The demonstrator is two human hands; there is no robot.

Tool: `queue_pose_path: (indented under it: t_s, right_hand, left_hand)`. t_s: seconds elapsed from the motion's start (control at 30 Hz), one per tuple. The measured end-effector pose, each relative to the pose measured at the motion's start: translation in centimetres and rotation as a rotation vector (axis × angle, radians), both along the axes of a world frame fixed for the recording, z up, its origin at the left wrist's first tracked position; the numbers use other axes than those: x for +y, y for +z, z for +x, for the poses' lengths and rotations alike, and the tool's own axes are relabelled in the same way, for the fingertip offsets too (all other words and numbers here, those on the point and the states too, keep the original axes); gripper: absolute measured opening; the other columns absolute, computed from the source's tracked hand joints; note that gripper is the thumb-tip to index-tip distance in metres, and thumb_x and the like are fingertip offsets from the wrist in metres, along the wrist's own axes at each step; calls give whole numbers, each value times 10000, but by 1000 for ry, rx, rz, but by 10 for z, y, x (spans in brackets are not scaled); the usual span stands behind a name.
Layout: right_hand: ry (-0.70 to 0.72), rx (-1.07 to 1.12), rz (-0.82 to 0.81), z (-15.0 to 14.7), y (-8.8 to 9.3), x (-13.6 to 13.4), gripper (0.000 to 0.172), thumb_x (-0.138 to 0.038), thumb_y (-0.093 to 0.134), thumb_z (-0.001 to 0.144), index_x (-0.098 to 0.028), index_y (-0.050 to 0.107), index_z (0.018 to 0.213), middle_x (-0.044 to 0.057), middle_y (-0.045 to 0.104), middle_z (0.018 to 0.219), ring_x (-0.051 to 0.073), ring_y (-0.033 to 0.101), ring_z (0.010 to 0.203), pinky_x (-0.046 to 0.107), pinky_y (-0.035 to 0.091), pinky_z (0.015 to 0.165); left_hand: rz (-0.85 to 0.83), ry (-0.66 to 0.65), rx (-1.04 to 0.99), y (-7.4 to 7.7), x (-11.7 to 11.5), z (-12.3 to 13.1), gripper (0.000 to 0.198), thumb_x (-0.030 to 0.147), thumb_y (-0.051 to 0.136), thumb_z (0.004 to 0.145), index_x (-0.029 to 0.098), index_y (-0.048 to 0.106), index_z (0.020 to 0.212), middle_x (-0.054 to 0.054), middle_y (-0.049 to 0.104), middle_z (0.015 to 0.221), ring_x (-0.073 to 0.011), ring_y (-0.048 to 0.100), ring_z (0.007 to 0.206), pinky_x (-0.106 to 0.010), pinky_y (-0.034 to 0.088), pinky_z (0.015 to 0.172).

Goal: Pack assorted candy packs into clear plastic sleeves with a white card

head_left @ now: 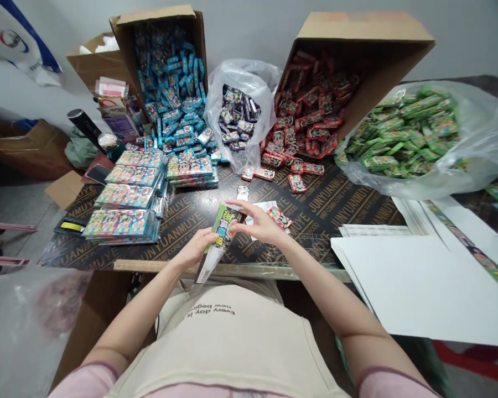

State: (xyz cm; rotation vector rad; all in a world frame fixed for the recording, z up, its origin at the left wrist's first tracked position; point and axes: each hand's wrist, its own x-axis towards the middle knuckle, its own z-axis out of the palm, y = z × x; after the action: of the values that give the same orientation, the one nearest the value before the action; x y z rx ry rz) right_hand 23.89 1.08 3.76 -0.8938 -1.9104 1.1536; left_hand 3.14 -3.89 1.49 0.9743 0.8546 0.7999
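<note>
A slim printed paper box (222,229) in green and black, with bright lettering, is held at a slant above the table's front edge. Its white lower end carries a barcode and points toward my apron. My left hand (199,246) is closed on the box's left side. Thumb and index finger of my right hand (260,222) curve around its upper right part, closed on it. Just beyond lies a small black-and-white packet (243,193). Beside my right hand are colourful packets (279,217) on white paper (269,205).
Stacks of wrapped multipacks (120,224) stand at left. Tipped cartons spill blue packs (182,119) and red packs (311,121). Clear bags hold purple packs (238,113) and green packs (410,130). White sheets (423,282) overhang the table's right front edge.
</note>
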Motion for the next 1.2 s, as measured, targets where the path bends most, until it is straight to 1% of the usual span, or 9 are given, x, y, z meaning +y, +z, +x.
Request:
queue_pose_path:
  t_s: [0.13,0.3,0.4,0.5,0.6,0.73,0.87,1.03,1.2]
  right_hand:
    - [96,119,-80,-1,2,2,734,-435,755,745,-249,457,1390,102,510,1395,192,655,973,354,536,890]
    - [154,126,-88,-1,11,-2,905,-529,711,759,-294,252,1503,104,480,1427,190,671,947,317,570,803]
    - [92,127,-24,-4,11,0,972,-550,710,746,-338,163,1522,95,435,1466,236,617,1119,327,574,788]
    - [-153,156,41,-7,2,4,1019,-587,702,733,-336,118,1530,102,331,1535,255,486,1295,390,513,954]
    - [-333,186,-25,-12,-12,6,959,-594,694,738,-294,211,1510,121,372,1512,258,473,1310,429,461,1020]
    - [-111,214,-302,-23,-24,2,608,-571,685,750,-202,582,1221,88,699,1105,240,670,1005,386,548,856]
    - [-152,216,-326,-28,-18,-1,379,-518,715,732,-177,659,886,33,725,798,195,685,727,334,561,721]
    - [-184,152,-357,-35,-19,-3,355,-511,704,745,-185,675,882,44,733,831,191,683,708,302,566,634]
    - [-40,22,-542,-39,-41,-8,445,-417,834,594,-227,676,964,38,740,809,206,678,616,338,592,587]
  left_hand:
    - [50,-40,-56,4,1,-1,480,372,762,618,159,726,1046,-76,727,985,-259,625,956,-320,416,882]
    - [85,-10,41,4,-1,-2,359,370,705,702,158,744,989,-70,735,981,-248,632,945,-323,424,900]
    - [106,31,60,1,1,-3,339,377,683,743,153,741,992,-68,737,970,-226,637,899,-306,442,857]
    - [71,158,47,0,3,-4,335,382,699,723,140,740,950,-58,739,874,-194,639,780,-282,457,770]
    - [5,245,25,1,5,-5,351,414,707,704,125,730,903,-48,720,778,-173,621,679,-268,454,682]
    - [72,207,152,2,8,-7,374,486,678,732,116,707,777,-31,655,663,-161,575,642,-251,417,617]
    - [318,251,408,4,10,-10,408,492,646,768,131,612,580,15,516,554,-100,433,560,-225,312,545]
    - [312,372,390,-1,11,-6,606,576,641,738,176,320,415,60,246,449,-52,221,478,-239,153,470]
    - [209,577,208,-25,21,-9,573,634,659,692,165,417,467,52,337,489,-64,309,511,-231,217,480]
